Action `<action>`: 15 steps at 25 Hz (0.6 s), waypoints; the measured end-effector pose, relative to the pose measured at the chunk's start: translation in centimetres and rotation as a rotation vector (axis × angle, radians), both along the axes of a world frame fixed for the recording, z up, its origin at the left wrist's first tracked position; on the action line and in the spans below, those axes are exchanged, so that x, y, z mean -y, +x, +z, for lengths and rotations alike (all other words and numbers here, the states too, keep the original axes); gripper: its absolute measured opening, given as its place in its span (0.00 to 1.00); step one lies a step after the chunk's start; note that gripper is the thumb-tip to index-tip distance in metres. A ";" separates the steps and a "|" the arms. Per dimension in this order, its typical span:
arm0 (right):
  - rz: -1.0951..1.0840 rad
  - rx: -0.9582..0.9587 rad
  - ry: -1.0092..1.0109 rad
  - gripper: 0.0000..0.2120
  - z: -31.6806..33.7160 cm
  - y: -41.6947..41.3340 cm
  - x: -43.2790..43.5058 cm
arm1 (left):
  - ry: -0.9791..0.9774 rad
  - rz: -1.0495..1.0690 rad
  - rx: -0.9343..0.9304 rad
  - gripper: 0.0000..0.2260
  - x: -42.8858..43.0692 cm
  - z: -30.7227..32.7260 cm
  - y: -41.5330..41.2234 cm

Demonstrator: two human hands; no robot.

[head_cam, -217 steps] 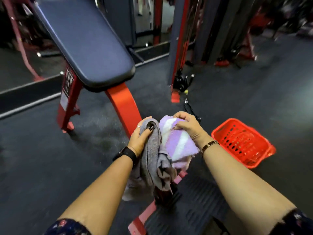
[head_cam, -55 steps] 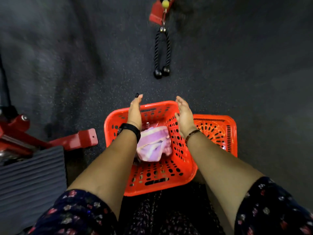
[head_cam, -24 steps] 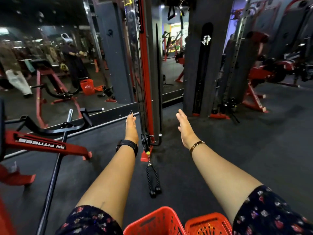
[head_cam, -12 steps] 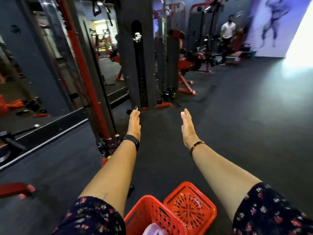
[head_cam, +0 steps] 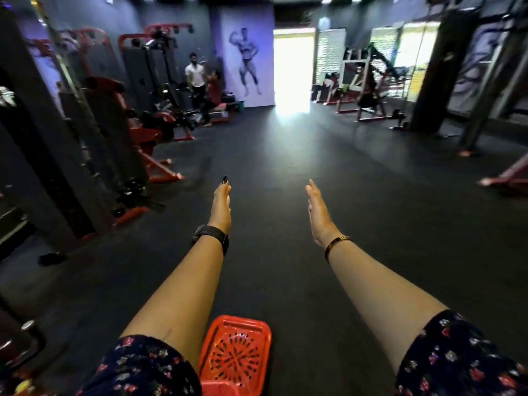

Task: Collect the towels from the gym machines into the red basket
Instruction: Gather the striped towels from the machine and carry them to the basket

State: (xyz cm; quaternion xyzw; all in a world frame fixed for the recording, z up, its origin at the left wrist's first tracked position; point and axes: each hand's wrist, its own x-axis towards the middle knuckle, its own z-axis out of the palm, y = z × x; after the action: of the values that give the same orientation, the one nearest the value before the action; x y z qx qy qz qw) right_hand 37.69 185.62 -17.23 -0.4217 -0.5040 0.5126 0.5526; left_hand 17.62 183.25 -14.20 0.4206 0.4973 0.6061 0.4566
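Head view: both arms reached forward over the floor, palms turned toward each other, hands well apart.
Left hand [head_cam: 221,204]: released, with the fingers straight and together, holding nothing; a dark-painted nail showed at the tip.
Right hand [head_cam: 318,212]: released likewise, fingers straight, touching nothing.
Wrists: a black watch [head_cam: 213,234] sat on the left wrist and a gold bracelet [head_cam: 338,241] on the right.
Sleeves: a dark floral sleeve [head_cam: 143,367] covered each upper arm.
Red basket [head_cam: 235,355]: it lay on the floor behind and below the hands, between the forearms and just beside the left sleeve. A slotted face with a radial pattern showed, and the frame edge cut off its near end.
Floor [head_cam: 285,155]: dark rubber spread under and ahead of both hands.
Left of the left hand: red-and-black weight machines [head_cam: 114,110] stood in a row.
Far ahead of the left hand: two people [head_cam: 195,78] stood beside a bodybuilder picture [head_cam: 248,61].
Far ahead between the hands: a bright doorway [head_cam: 291,67].
Ahead and right of the right hand: a red-framed rack [head_cam: 363,90].
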 end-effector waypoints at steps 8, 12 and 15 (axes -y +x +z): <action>-0.425 -0.016 0.006 0.25 0.5 24.0 2.0 | -0.006 -0.421 -0.021 0.25 -6.0 0.9 25.1; -0.599 0.000 0.037 0.26 1.3 34.9 5.0 | 0.005 -0.638 0.003 0.26 -6.5 1.4 37.9; -0.720 0.019 0.039 0.27 1.2 42.4 8.1 | 0.003 -0.808 0.025 0.26 -5.7 1.6 46.7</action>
State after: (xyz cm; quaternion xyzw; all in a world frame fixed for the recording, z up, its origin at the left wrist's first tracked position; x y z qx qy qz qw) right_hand 80.07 177.53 -15.98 -0.5664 -0.3377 0.2714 0.7010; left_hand 64.31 188.94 -12.61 0.5754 0.2854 0.3836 0.6635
